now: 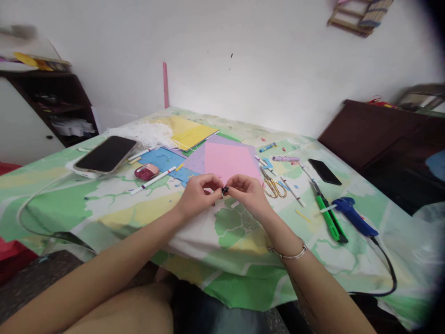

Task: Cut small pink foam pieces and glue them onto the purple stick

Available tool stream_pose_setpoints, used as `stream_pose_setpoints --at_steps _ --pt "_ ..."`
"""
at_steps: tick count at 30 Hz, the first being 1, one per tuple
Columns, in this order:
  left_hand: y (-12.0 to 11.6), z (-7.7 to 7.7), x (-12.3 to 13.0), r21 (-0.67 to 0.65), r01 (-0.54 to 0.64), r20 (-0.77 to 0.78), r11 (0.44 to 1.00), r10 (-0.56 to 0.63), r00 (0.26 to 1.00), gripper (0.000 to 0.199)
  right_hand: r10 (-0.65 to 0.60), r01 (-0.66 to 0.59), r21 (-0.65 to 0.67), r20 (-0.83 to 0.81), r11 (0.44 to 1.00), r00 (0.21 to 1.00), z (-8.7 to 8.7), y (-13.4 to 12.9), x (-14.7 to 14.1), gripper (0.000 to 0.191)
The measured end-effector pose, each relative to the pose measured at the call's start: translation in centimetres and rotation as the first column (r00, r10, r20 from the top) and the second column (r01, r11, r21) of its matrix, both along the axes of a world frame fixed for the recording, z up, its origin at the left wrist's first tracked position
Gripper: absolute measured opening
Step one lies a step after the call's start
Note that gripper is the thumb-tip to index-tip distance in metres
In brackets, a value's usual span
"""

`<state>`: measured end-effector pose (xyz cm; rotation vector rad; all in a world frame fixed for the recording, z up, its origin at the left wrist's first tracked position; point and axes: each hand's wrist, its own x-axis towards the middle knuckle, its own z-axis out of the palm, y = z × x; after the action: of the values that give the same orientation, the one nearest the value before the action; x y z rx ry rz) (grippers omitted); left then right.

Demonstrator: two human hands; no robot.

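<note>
White wall [271, 74] rises behind a tabletop draped in a green, white and yellow cloth [194, 232]. Left hand [198, 195] and right hand [248, 192] meet near the pink paper [229, 162], fingertips pinching a small dark piece [225, 190], too tiny to identify. Gold-handled scissors [274, 189] lie just beside the right hand; farther right, a green utility knife [327, 217] and blue glue gun [356, 218].

A tiny dark piece [225, 190], shape unclear, is pinched between left hand [198, 195] and right hand [249, 191], at six o'clock from view centre.
</note>
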<state>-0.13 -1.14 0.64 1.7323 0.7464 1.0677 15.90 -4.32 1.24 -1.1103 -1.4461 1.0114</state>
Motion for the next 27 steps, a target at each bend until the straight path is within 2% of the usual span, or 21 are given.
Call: stream_pose_setpoints --at_steps 7,14,27 --pt "-0.06 0.10 -0.07 -0.045 0.051 0.047 0.998 -0.049 0.998 0.010 -0.022 0.021 0.019 0.028 1.000 0.999 -0.11 0.05 -0.01 0.006" --pt "-0.15 0.13 -0.01 -0.041 0.040 0.032 0.998 -0.039 0.999 0.011 -0.011 0.010 0.038 0.039 0.999 0.999 -0.10 0.01 -0.05 0.005" --pt "-0.08 0.00 0.04 -0.049 0.036 0.035 0.998 -0.034 0.999 0.008 0.019 -0.019 -0.035 -0.013 0.999 1.000 0.04 -0.07 -0.19 0.002"
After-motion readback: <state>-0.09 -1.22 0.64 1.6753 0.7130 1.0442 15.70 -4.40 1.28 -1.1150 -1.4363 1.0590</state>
